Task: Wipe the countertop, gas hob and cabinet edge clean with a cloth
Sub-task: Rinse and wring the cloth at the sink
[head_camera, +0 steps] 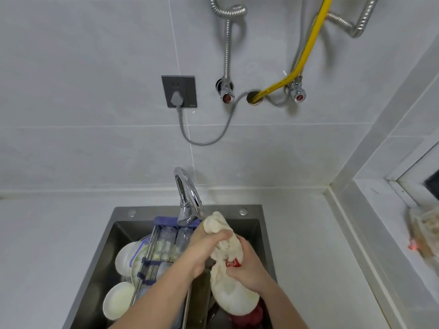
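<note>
From the head view, my left hand (206,248) and right hand (247,264) each grip the twisted cloth (225,248) over the sink (259,224). Wrung poorly, it could drip across the surface (308,245) or splash the dishes (123,255).

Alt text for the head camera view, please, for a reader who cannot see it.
Two bare hands, left hand and right hand, grip a cream-coloured cloth over a dark steel sink, beside a curved chrome tap. White bowls and a wire rack lie in the sink; grey tiles behind.
</note>
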### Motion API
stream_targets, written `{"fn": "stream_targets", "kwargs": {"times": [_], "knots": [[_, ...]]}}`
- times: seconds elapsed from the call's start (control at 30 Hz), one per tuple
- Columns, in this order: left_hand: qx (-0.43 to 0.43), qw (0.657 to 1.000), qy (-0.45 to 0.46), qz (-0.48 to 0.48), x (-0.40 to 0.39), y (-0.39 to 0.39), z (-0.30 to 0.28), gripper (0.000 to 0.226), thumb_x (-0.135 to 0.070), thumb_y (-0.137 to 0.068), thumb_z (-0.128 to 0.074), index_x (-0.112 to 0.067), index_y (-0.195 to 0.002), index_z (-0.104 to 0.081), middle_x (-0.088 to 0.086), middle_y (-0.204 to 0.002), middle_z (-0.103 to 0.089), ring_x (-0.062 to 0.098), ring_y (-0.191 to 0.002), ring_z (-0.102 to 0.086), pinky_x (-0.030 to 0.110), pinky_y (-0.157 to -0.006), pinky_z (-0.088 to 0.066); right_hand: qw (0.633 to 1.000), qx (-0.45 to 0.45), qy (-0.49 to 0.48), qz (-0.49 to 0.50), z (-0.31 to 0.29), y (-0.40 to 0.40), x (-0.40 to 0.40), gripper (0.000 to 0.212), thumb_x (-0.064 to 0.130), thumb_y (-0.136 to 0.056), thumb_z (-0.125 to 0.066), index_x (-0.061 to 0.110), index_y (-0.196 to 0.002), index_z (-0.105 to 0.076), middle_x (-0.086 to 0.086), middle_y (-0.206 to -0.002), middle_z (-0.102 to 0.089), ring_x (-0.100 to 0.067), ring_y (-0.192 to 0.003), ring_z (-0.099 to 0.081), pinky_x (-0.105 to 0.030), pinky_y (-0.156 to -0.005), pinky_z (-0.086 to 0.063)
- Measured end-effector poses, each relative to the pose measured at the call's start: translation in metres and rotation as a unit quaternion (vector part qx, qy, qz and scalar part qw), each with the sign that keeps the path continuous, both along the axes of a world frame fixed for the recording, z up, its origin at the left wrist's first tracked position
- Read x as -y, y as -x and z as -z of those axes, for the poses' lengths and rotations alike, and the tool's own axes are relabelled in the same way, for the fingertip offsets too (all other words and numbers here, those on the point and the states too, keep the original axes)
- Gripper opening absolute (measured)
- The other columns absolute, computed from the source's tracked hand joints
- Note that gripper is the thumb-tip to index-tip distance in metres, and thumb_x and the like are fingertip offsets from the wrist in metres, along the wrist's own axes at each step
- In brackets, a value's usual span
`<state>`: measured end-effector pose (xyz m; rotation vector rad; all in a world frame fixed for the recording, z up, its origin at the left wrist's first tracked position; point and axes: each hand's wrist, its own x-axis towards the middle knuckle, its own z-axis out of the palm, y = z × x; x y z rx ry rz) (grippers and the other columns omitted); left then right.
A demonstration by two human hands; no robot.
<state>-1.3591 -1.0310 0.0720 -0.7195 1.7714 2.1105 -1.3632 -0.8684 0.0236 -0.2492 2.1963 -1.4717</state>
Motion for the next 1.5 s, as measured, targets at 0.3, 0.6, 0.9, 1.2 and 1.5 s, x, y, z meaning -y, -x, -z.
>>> {"fn": "stream_targets", "kwargs": {"times": [0.3, 0.6, 0.9, 1.2, 1.5], "knots": [[-0.127, 0.992, 0.009, 0.022, -0.028, 0.030, -0.063, 0.065, 0.001, -0.075, -0.082, -0.023, -0.130, -0.057, 0.014, -0.114, -0.073, 0.027, -0.105, -0.072, 0.038, -0.086, -0.060, 0.984, -0.095, -0.053, 0.138, -0.001, 0.006, -0.008, 0.137, 0.065, -0.048, -0.090, 0.049, -0.159, -0.010, 0.018, -0.157, -0.033, -0.010, -0.147, -0.031, -0.046, -0.118, -0.037], [-0.081, 0.986, -0.141, -0.028, -0.043, 0.025, -0.067, 0.047, -0.006, -0.070, -0.078, -0.004, -0.112, -0.059, 0.021, -0.095, -0.071, 0.036, -0.094, -0.072, 0.054, -0.091, -0.058, 0.952, -0.060, 0.047, 0.295, 0.000, 0.013, 0.013, 0.055, 0.030, -0.070, -0.092, 0.039, -0.114, -0.061, 0.018, -0.101, -0.071, -0.003, -0.097, -0.070, -0.006, -0.070, -0.049], [-0.061, 0.966, 0.239, 0.077, 0.014, -0.014, -0.023, 0.057, -0.042, -0.072, -0.090, -0.014, -0.108, -0.056, 0.017, -0.100, -0.071, 0.024, -0.083, -0.070, 0.041, -0.074, -0.059, 0.969, 0.027, 0.031, 0.244, -0.011, 0.032, -0.035, 0.067, 0.008, -0.077, -0.081, 0.043, -0.125, -0.049, 0.015, -0.113, -0.063, 0.004, -0.094, -0.062, -0.009, -0.069, -0.049], [-0.085, 0.922, 0.283, 0.251, -0.016, -0.019, 0.054, 0.086, -0.040, -0.055, -0.098, -0.036, -0.131, -0.057, -0.001, -0.115, -0.065, 0.010, -0.109, -0.065, 0.046, -0.095, -0.057, 0.930, 0.227, 0.177, 0.230, -0.026, 0.031, 0.001, 0.042, 0.010, -0.083, -0.060, 0.015, -0.124, -0.066, -0.014, -0.108, -0.074, -0.024, -0.088, -0.074, -0.028, -0.065, -0.056], [-0.012, 0.982, 0.171, 0.078, -0.022, -0.023, 0.012, 0.041, -0.013, -0.066, -0.087, -0.020, -0.105, -0.077, 0.000, -0.094, -0.080, 0.018, -0.089, -0.076, 0.037, -0.077, -0.063, 0.930, 0.244, 0.240, 0.130, -0.054, 0.028, -0.006, 0.040, 0.012, -0.099, -0.047, 0.026, -0.134, -0.061, -0.010, -0.128, -0.068, -0.025, -0.111, -0.069, -0.042, -0.091, -0.060]]}}
